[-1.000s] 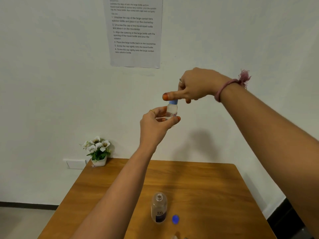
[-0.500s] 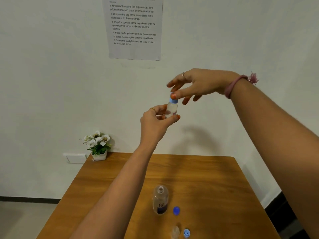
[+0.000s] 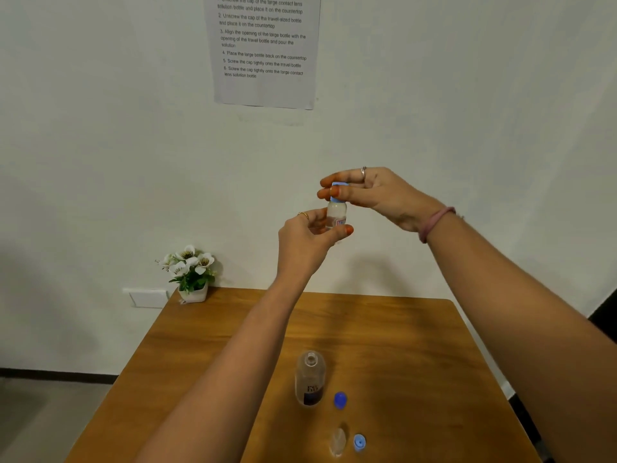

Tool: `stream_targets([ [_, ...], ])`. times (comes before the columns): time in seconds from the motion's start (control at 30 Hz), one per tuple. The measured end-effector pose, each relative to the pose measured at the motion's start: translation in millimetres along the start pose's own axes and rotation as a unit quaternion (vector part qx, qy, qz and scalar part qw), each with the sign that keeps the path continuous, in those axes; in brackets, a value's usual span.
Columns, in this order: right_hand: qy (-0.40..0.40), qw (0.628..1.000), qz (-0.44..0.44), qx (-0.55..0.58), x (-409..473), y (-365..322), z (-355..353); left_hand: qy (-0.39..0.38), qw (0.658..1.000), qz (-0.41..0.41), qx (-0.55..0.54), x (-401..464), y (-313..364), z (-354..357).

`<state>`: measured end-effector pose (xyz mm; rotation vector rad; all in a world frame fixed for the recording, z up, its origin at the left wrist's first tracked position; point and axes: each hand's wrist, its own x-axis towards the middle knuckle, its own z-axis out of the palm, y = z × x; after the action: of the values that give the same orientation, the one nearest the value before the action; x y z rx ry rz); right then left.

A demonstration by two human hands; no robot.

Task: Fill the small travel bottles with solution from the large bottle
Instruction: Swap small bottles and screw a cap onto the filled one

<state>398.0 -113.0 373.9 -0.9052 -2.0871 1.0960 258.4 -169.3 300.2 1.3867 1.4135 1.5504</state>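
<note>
The left hand [image 3: 307, 240] grips a small bottle [image 3: 336, 213] upright, high above the table [image 3: 400, 345], with its thumb and fingers curled round the lower body. The right hand [image 3: 374, 192] pinches the light blue cap [image 3: 338, 190] on the bottle's top, its fingertips closed around it. On the table, toward 6 o'clock from the hands, the large bottle [image 3: 310, 379] stands uncapped, with a dark blue cap [image 3: 340, 400] just beside it at 3 o'clock. Nearer the camera stands a second small bottle [image 3: 338, 442], open, with a light blue cap [image 3: 359, 442] at its 3 o'clock. A flower pot [image 3: 193, 275] sits at the table's far left corner.
</note>
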Motion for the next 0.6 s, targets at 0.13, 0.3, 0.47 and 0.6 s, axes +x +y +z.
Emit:
stream_targets([
  [0.13, 0.087, 0.996, -0.008, 0.027, -0.1, 6.6, 19.0, 0.022, 1.0, 0.011, 0.006, -1.9, -6.7, 3.6],
  [0.3, 0.213, 0.977, -0.025, -0.014, -1.5, 9.9, 45.0, 0.064, 0.997, 0.03, 0.034, -1.6, -14.4, 9.2],
  [0.47, 0.199, 0.98, 0.001, 0.006, -7.6, 16.5, 50.6, 0.006, 1.0, -0.005, -0.001, -2.2, -23.4, 0.7],
  [0.6, 0.115, 0.99, 0.044, 0.063, -23.1, 32.0, 53.2, -0.036, 0.999, -0.022, -0.007, -13.5, -41.1, -9.0],
])
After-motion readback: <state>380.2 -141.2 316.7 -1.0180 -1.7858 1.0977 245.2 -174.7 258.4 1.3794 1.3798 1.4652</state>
